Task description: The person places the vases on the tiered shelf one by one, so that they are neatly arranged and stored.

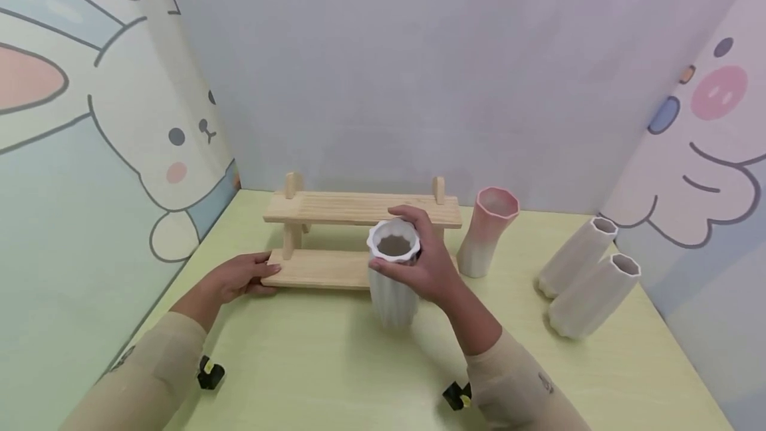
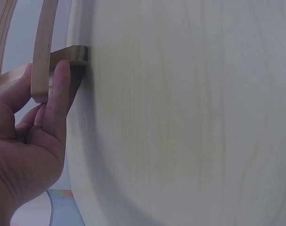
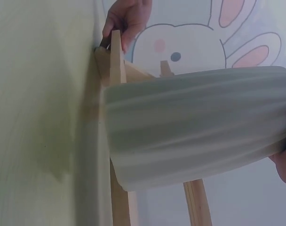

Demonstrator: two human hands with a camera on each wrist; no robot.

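From the head camera I look forward and down over the wooden shelf, while my wrist cameras sit close, tipped sideways, both showing the left hand, the right one facing leftward past the white vase.

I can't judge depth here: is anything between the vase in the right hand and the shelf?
Nothing visible. The right hand holds the vase in front of the shelf. The left hand grips the shelf's left end, away from the vase.
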